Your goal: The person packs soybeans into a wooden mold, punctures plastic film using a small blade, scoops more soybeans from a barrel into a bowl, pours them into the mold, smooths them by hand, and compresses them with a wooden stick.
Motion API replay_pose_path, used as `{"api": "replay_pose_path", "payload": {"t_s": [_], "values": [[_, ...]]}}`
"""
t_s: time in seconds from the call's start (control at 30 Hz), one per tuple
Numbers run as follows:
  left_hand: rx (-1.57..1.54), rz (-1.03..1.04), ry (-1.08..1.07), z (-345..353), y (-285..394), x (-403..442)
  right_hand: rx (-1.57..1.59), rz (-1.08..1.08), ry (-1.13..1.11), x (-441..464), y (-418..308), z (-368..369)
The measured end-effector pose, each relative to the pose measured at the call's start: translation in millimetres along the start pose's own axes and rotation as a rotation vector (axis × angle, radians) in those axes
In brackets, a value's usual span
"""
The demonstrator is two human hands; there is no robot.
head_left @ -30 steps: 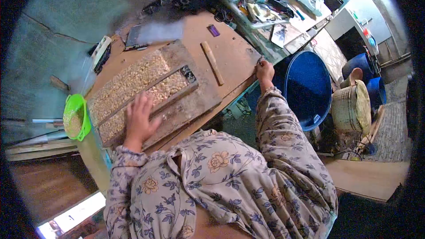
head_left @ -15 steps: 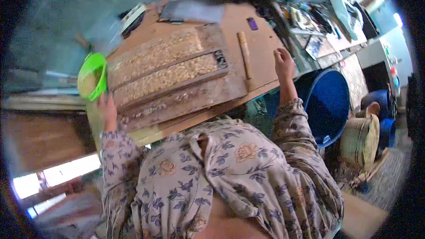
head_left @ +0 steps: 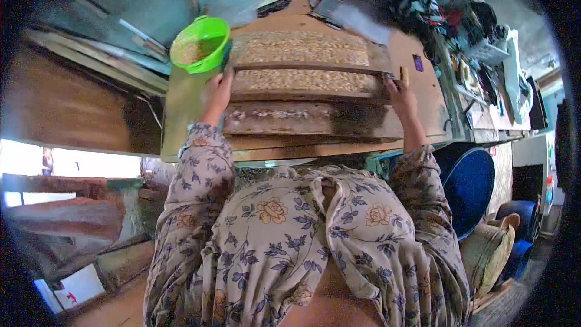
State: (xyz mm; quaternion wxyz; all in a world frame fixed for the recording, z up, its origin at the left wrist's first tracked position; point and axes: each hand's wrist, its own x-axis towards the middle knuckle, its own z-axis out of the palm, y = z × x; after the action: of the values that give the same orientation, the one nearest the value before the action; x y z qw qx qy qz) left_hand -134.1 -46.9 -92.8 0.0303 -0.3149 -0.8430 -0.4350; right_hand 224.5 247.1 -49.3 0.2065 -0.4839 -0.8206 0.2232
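A long wooden frame [head_left: 308, 95] lies across a dark wooden board [head_left: 284, 122], with a strip of small pale pieces [head_left: 302, 80] inside it. A wider sheet of the same pieces [head_left: 296, 47] stretches behind the frame. At the frame's left end, my left hand [head_left: 218, 92] has its fingers closed on the wood. My right hand [head_left: 402, 98] grips the opposite end, fingers bent around it. Beyond my left hand stands a bright green basket [head_left: 215, 54] holding pale grain-like bits. Part of a wooden stick [head_left: 404, 75] shows just behind my right hand.
All this rests on a light wooden table [head_left: 423, 94]. A small purple object [head_left: 417, 62] lies at its right side. Clutter and dark cloth [head_left: 417, 9] crowd the back right. A large blue barrel [head_left: 469, 188] stands below the right edge. Planks [head_left: 103, 54] lie at left.
My view has turned, so the table appears more level. My right hand has come in from the table's right side to the frame's end. My left hand has moved from beside the green basket onto the frame.
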Motion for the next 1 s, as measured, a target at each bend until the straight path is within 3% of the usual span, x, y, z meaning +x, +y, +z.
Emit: {"api": "replay_pose_path", "payload": {"t_s": [0.07,0.13,0.17,0.23,0.3,0.33,0.4,0.67,0.73,0.77,0.8,0.87,0.9,0.97,1.0], "values": [[-0.052,-0.034,-0.040,-18,43,-7,0.012,-0.058,0.039,4,1,-12],[-0.018,0.135,0.109,-50,95,-26,0.022,-0.099,0.076,-2,5,-24],[-0.033,0.214,0.183,-41,58,-18,0.173,-0.132,0.079,-10,6,-32],[0.001,0.145,0.111,-53,69,-43,0.322,-0.165,0.088,-34,8,-42],[0.104,0.100,0.013,-59,68,-73,0.027,-0.142,0.038,-63,12,-47],[0.167,0.119,-0.014,-55,60,-85,-0.023,0.011,-0.034,-79,-8,-49],[0.148,0.080,-0.060,-41,35,-99,-0.094,-0.087,0.048,-92,26,-23],[0.171,0.114,-0.004,-27,33,-86,-0.028,0.026,0.105,-91,12,-7],[0.212,0.080,-0.087,-31,49,-77,-0.294,-0.327,0.387,-102,-5,-5],[0.273,0.064,-0.058,-33,62,-71,-0.165,-0.272,0.235,-111,-20,-8],[0.280,0.049,-0.042,-29,58,-63,-0.158,-0.292,0.227,-117,-28,-3],[0.196,0.048,0.001,-16,40,-44,-0.305,-0.597,0.091,-126,-40,4],[0.200,0.043,0.018,-13,36,-36,-0.296,-0.635,0.083,-130,-49,7],[0.067,-0.180,-0.173,-9,34,-26,-0.291,-0.608,0.006,-125,-41,22],[0.068,-0.179,-0.162,-11,36,-24,-0.293,-0.564,-0.074,-123,-42,26]]}}
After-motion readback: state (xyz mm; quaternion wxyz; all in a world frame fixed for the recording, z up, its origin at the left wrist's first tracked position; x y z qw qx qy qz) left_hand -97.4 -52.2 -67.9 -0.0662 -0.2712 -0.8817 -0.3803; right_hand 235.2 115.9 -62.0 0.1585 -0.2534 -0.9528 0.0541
